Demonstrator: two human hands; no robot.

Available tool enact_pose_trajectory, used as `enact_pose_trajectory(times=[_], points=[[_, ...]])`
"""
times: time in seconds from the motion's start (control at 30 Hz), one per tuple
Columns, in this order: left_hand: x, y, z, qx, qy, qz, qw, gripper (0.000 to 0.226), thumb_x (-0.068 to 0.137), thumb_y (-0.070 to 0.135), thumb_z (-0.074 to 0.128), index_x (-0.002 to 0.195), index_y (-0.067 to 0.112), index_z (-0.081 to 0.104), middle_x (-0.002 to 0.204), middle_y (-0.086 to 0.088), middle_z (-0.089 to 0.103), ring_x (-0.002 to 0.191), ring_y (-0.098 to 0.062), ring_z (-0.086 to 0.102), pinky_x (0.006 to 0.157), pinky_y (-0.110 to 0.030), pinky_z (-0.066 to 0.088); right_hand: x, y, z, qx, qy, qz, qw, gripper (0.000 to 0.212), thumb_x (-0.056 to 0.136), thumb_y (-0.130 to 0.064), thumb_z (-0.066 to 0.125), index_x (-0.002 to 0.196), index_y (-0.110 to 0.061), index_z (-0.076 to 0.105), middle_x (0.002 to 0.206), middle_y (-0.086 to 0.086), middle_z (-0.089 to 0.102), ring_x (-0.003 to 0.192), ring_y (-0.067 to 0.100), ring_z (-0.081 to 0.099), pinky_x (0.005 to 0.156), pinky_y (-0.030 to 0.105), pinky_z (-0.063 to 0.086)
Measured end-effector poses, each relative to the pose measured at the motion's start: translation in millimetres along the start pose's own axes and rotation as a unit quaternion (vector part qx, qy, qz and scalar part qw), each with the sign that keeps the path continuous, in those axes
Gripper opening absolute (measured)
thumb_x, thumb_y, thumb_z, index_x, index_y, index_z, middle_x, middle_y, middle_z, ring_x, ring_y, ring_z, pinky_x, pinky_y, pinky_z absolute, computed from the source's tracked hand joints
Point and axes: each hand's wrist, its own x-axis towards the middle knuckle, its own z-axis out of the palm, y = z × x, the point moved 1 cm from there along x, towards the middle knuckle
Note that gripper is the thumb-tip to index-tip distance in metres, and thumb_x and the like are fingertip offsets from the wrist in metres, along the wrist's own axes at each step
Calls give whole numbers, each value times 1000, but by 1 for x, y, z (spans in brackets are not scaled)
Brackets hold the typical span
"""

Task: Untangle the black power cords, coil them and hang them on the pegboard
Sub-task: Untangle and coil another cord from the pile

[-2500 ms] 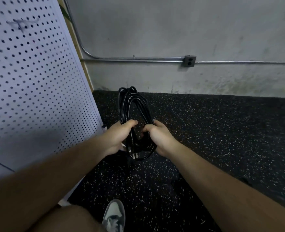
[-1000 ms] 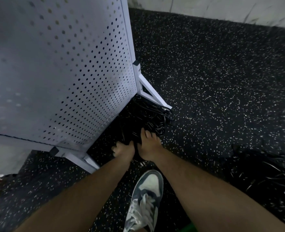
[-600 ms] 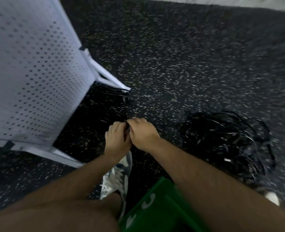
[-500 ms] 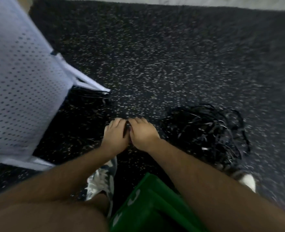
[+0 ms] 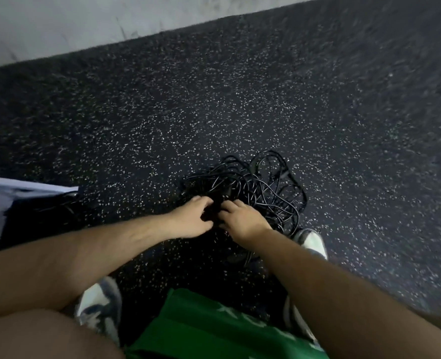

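One tangle of cords (image 5: 262, 186) on floor (image 5: 162, 112) | left hand (image 5: 192, 217): thumb and fingers curved round a near bunch | right hand (image 5: 242, 218): fingers spread, tips among strands, grip unclear

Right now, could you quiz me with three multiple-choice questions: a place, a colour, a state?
1. Where is the pile of black power cords?
A. On the speckled floor, at the left hand and right hand.
B. Hanging from a wall hook.
C. On a table.
2. What colour is the garment at the bottom edge?
A. Red.
B. Green.
C. Yellow.
3. What state are the cords in?
A. One neat coil.
B. Laid out straight.
C. A loose tangle.
Answers: 1 A, the pile lies on the floor with both hands at it; 2 B, it is bright green with white lettering; 3 C, loops cross every way.
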Motion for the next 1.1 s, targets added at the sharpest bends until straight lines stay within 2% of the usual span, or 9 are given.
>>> enact_pose_trajectory(times=[0.13, 0.23, 0.4, 0.5, 0.63, 0.73, 0.87, 1.0, 1.1], points=[[-2, 7, -18, 54, 36, 35, 997, 56, 94, 32, 67, 144, 16, 46, 143, 1, 43, 132, -22, 45, 113, -36, 39, 7, 0, -34, 124, 104, 35, 986, 33, 106, -30, 48, 129, -11, 61, 125, 11, 54, 115, 35, 55, 93, 44, 48], [-13, 29, -56, 24, 91, 44, 995, 30, 100, 35, 61, 124, 20, 54, 119, 4, 48, 114, -20, 54, 92, -32, 46, 12, -4, -87, 143, 157, 6, 977, 27, 106, -26, 50, 119, -8, 65, 120, 9, 57, 104, 33, 61, 89, 44, 50], [-56, 81, -122, -56, 78, 32, 995, 21, 101, 49, 57, 113, 34, 64, 104, 10, 70, 84, -11, 62, 72, -30, 51, -17, -27, -212, 168, 285, -34, 943, 24, 105, -24, 54, 106, -5, 68, 103, 8, 66, 93, 25, 60, 83, 38, 47], [-91, 124, -157, -88, 150, 84, 981, 13, 104, 37, 56, 100, 30, 67, 101, 10, 72, 97, -13, 66, 88, -32, 51, -52, -44, -290, 173, 343, -55, 922, 26, 103, -30, 58, 104, -6, 68, 92, -1, 62, 83, 16, 55, 73, 31, 44], [-146, 185, -208, -115, 272, 149, 944, 22, 106, 32, 54, 86, 27, 63, 82, 6, 71, 76, -8, 67, 67, -23, 46, -101, -48, -353, 329, 359, -36, 873, 62, 95, -53, 63, 144, -19, 46, 124, -4, 64, 105, 9, 65, 86, 25, 51], [-184, 219, -243, -134, 348, 189, 908, 26, 106, 31, 54, 82, 23, 63, 63, 12, 63, 50, 7, 55, 49, -14, 39, -123, -46, -350, 390, 250, -45, 885, 84, 86, -52, 75, 154, -23, 35, 139, -3, 57, 123, 13, 58, 98, 28, 49], [-225, 254, -285, -165, 397, 246, 869, 26, 107, 23, 51, 82, 21, 59, 69, 9, 62, 54, 6, 56, 58, -16, 43, -118, -66, -327, 372, 161, -47, 913, 64, 90, -36, 76, 148, -28, 49, 128, -8, 63, 115, 9, 57, 80, 7, 43], [-261, 273, -311, -195, 452, 262, 830, 26, 109, 28, 47, 88, 21, 61, 74, 4, 64, 50, 8, 51, 54, -15, 39, -117, -82, -344, 345, 273, -40, 897, 13, 100, -32, 64, 104, -20, 66, 86, -8, 66, 75, 4, 58, 70, 24, 44], [-269, 270, -310, -291, 436, 251, 814, 26, 108, 41, 46, 101, 20, 62, 97, -1, 70, 68, 0, 56, 57, -20, 42, -127, -95, -368, 369, 320, -45, 871, 13, 102, -25, 61, 91, -18, 61, 67, -6, 60, 52, 3, 52, 56, 24, 42]])
